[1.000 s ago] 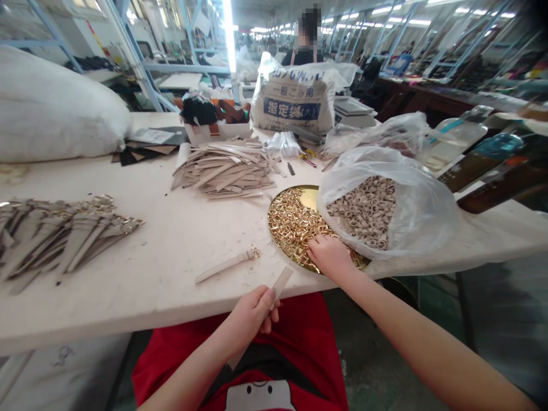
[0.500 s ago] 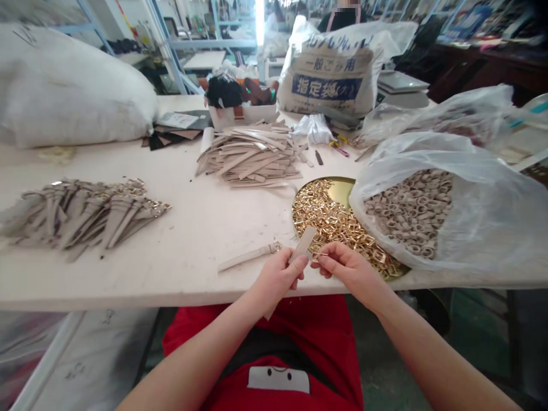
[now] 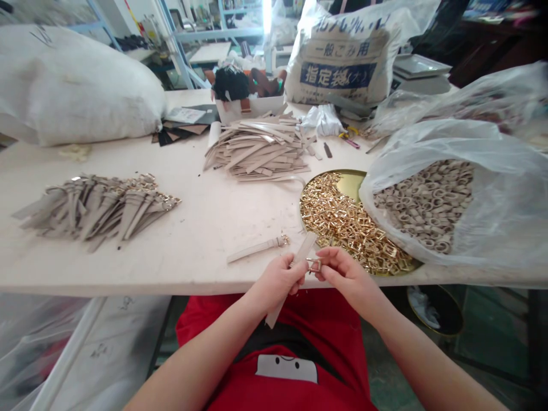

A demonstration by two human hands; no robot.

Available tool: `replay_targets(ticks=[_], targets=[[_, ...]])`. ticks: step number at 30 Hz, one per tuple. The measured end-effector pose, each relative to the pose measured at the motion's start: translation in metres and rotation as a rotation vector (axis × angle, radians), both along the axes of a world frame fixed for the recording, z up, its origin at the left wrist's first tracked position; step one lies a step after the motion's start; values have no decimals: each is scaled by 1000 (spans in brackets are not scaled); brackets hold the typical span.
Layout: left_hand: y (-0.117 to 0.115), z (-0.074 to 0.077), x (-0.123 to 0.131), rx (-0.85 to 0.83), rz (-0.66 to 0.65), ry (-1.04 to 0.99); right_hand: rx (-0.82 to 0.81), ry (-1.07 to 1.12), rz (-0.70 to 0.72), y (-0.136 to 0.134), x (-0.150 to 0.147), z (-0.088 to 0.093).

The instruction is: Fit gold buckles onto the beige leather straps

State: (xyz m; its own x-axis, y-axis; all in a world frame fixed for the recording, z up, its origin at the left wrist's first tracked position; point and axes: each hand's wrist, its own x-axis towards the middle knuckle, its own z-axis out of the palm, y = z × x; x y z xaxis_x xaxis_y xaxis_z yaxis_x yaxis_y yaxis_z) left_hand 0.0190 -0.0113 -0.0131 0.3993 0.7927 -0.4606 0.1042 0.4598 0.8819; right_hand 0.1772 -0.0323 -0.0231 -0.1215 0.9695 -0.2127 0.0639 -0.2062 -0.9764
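My left hand (image 3: 280, 279) is closed round a flat beige strap (image 3: 305, 246), whose lower end hangs past the table edge. Between the thumb and fingers of my right hand (image 3: 342, 274) is a small gold buckle (image 3: 314, 265), close beside my left fingertips. Whether the buckle touches the strap is too small to tell. A beige strap with a buckle (image 3: 257, 249) lies on the table just left of the hands. Behind my right hand, a round gold tray (image 3: 350, 184) holds a heap of gold buckles (image 3: 342, 214).
An open plastic bag (image 3: 492, 211) of beige loops (image 3: 428, 200) overlaps the tray's right side. Loose straps (image 3: 261, 145) are piled mid-table, buckled straps (image 3: 103, 208) at left. White sacks (image 3: 81, 91), a box (image 3: 252, 107) and a printed bag (image 3: 338, 63) stand behind.
The buckle has turned and shows more clearly between my right fingers, nearer my left fingertips. The camera view has shifted slightly, moving the table's contents mostly rightward in the picture.
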Motion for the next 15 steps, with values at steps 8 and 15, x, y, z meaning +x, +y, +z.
replay_targets(ticks=[8, 15], targets=[[-15, 7, -9, 519, -87, 473, -289, 411, 119, -15, -11, 9], [-26, 7, -12, 443, -153, 420, 10, 89, -8, -22, -12, -5]])
